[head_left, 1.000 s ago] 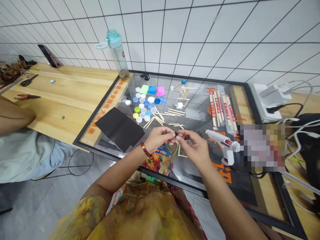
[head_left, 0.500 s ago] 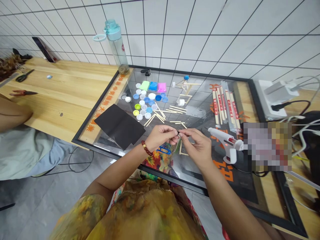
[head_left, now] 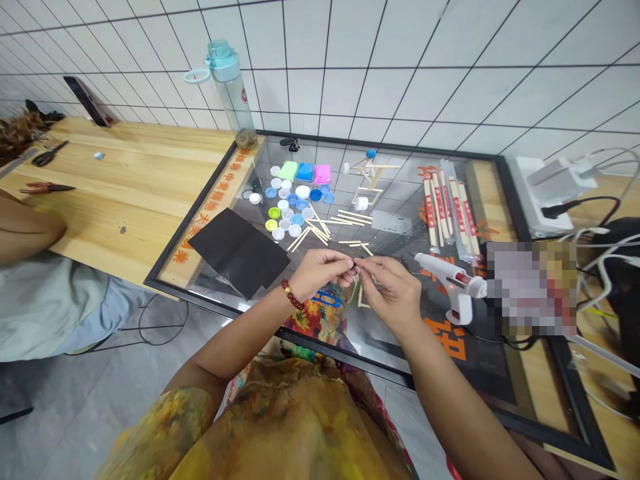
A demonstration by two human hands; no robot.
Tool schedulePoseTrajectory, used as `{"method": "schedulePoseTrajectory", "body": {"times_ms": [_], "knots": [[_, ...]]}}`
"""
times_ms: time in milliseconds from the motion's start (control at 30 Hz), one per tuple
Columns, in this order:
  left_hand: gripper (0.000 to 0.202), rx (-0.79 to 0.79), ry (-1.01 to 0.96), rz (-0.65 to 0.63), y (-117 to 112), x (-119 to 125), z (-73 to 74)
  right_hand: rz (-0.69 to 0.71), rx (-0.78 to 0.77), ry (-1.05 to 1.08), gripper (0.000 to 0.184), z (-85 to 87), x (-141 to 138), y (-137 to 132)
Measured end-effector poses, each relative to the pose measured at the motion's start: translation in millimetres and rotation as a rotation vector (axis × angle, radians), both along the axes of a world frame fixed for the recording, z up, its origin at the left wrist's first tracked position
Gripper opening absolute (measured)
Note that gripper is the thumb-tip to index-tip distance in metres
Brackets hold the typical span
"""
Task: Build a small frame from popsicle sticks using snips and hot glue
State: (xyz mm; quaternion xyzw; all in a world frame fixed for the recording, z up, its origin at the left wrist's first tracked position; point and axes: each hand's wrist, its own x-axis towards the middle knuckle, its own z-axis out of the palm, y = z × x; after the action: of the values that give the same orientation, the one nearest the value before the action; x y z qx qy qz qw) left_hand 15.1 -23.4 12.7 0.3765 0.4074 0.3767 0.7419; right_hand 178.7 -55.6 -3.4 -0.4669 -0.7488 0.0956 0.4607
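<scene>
The glue gun point(head_left: 453, 283) sits just beside our right hand point(head_left: 395, 293), and the black sheet point(head_left: 240, 252) lies near our left hand point(head_left: 320, 273). Bottle caps point(head_left: 293, 213) and sticks point(head_left: 320, 230) crowd the glass point(head_left: 380, 340) behind them. We find open room on the wooden table point(head_left: 135, 180) to the left.

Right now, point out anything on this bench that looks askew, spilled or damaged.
Nothing spilled or damaged. Only the loose wooden sticks lie crisscrossed beside the bottle caps, and the black sheet lies at a slant. The left hand and right hand pinch a dark piece.
</scene>
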Motion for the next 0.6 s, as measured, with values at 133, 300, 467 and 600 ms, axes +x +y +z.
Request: {"method": "schedulePoseTrajectory", "body": {"times_ms": [133,300,467,600], "knots": [[0.043,-0.006,0.011,0.017,0.0,0.4,-1.5,-0.012,-0.079,0.091,0.017,4.7,-1.2,-1.1],[0.042,-0.002,0.006,0.017,-0.3,0.6,-1.9,-0.002,-0.141,0.157,0.013,5.7,-2.5,-0.2],[0.039,0.001,0.011,-0.001,-0.7,0.4,0.5,0.004,-0.111,0.162,0.012,3.1,-3.3,1.2],[0.034,-0.031,0.034,-0.010,-0.8,0.8,0.3,-0.008,-0.089,0.157,0.012,2.3,-2.5,1.6]]}}
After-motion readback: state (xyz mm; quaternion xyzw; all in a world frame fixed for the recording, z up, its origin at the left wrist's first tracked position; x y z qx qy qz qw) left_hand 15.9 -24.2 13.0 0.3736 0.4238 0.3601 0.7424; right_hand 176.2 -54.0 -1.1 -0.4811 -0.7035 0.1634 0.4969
